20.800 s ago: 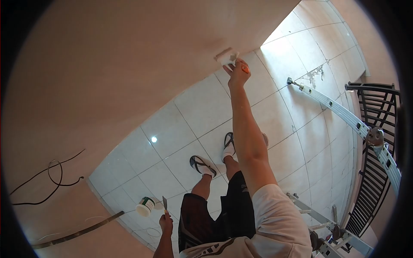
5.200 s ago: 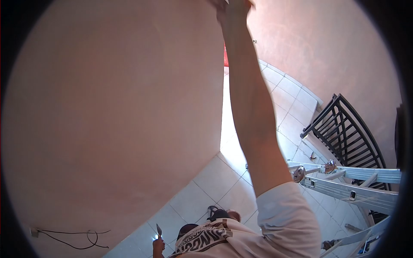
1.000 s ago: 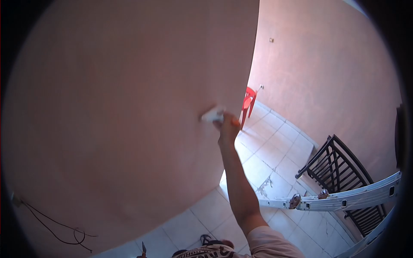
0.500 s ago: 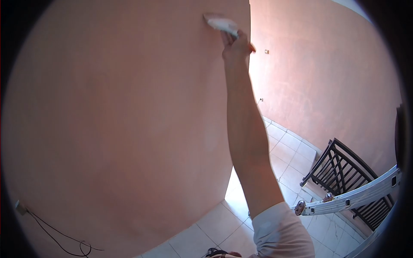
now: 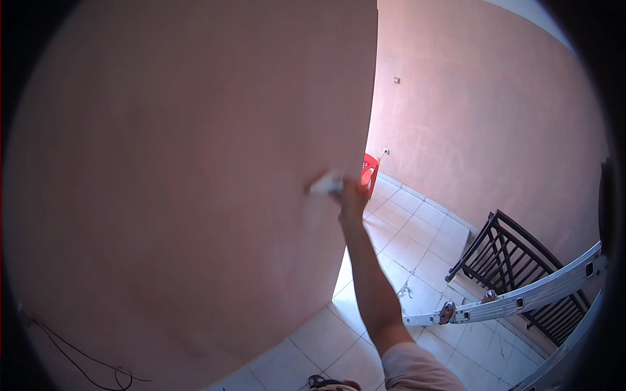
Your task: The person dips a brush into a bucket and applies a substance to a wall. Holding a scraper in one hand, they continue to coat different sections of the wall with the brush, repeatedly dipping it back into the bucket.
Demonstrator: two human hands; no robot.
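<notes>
My right hand (image 5: 353, 195) is closed around a paintbrush (image 5: 326, 184), smeared a little by motion. The brush head points left, and its dark bristle tips are right at the pinkish wall (image 5: 195, 195), close to that wall's outer corner. My bare forearm reaches up from a pale sleeve at the bottom of the view. My left hand is out of sight.
An aluminium ladder (image 5: 486, 311) crosses the lower right. Behind it, a dark slatted metal frame (image 5: 515, 257) leans near the far wall (image 5: 482, 111). A red plastic chair (image 5: 370, 171) shows past the corner. Loose black cables (image 5: 75, 358) hang at lower left, above the tiled floor (image 5: 326, 339).
My right hand has swept the paintbrush down along the wall, from near the top to mid-height. The red chair, hidden behind my arm before, now shows.
</notes>
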